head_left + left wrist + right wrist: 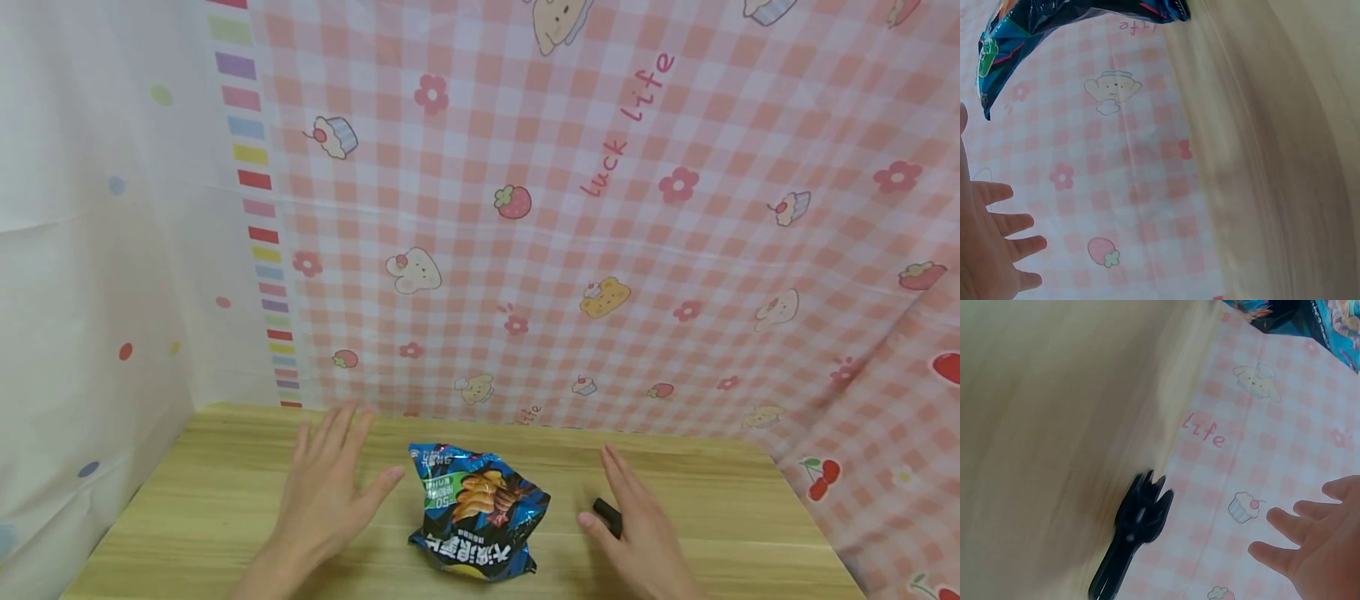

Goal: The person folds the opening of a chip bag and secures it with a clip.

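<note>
A blue and black snack bag (pixel 483 512) with food pictures and printed writing lies on the wooden table between both hands. To its left is my left hand (pixel 322 492), fingers straight and spread, the thumb pointing toward the bag without touching it. On the other side, my right hand (pixel 641 533) is held with straight fingers and holds nothing. Close by its thumb is a small black pronged tool (pixel 1138 519), fork-like or tong-like, lying on the table; the hand partly hides it in the head view.
The wooden tabletop (pixel 225 475) runs back to a pink checked cloth (pixel 465 250) with cartoon prints. A white dotted cloth (pixel 82 292) hangs at the left, and more checked cloth hangs at the right.
</note>
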The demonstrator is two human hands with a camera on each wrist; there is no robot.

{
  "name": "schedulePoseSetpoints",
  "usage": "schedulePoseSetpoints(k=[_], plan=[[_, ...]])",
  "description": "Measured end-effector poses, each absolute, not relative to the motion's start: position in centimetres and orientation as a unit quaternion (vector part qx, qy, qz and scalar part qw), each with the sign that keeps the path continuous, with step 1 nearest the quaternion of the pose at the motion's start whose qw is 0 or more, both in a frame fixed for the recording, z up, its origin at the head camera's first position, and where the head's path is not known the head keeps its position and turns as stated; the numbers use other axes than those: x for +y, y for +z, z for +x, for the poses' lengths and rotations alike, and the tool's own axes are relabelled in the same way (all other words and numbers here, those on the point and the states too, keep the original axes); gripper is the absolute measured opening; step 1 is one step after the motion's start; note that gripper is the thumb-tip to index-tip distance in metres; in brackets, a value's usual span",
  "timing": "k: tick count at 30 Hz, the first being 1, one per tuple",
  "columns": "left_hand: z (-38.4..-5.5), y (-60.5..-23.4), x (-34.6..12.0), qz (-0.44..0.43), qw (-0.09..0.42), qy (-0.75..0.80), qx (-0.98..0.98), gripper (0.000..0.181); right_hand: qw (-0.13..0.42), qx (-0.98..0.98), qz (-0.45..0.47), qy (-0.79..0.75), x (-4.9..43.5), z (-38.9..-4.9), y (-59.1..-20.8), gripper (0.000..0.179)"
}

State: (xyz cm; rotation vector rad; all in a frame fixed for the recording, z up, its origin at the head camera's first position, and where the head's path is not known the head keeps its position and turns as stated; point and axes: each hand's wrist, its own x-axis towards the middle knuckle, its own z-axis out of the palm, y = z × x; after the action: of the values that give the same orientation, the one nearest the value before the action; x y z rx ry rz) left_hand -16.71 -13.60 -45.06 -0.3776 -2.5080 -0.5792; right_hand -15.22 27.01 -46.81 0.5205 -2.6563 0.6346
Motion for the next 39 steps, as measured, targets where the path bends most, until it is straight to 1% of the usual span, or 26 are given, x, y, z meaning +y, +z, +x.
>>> schedulePoseSetpoints(k=[9, 17, 23, 30, 35, 39], plan=[[-16.8, -44.3, -11.9, -0.145, 0.270, -0.253, -0.917, 0.079, 0.162, -0.935, 0.171, 0.264, 25.5, -15.0, -46.4, 0.077], [-17.0, -43.6, -10.0, -0.155, 0.270, -0.260, -0.914, 0.077, 0.153, -0.916, 0.155, 0.336, 23.9, -14.8, -46.2, 0.065], [-17.2, -43.2, -8.9, -0.164, 0.282, -0.261, -0.908, 0.073, 0.163, -0.908, 0.152, 0.355, 22.8, -14.8, -46.3, 0.060], [-17.1, -42.5, -7.7, -0.164, 0.271, -0.267, -0.910, 0.071, 0.171, -0.894, 0.163, 0.382, 21.4, -14.9, -46.5, 0.055], [-17.1, -41.9, -7.0, -0.177, 0.293, -0.285, -0.895, 0.072, 0.158, -0.892, 0.147, 0.397, 20.8, -14.9, -46.4, 0.051], [-17.1, -41.5, -6.4, -0.198, 0.309, -0.301, -0.880, 0.064, 0.144, -0.891, 0.136, 0.408, 20.4, -15.0, -46.4, 0.045]])
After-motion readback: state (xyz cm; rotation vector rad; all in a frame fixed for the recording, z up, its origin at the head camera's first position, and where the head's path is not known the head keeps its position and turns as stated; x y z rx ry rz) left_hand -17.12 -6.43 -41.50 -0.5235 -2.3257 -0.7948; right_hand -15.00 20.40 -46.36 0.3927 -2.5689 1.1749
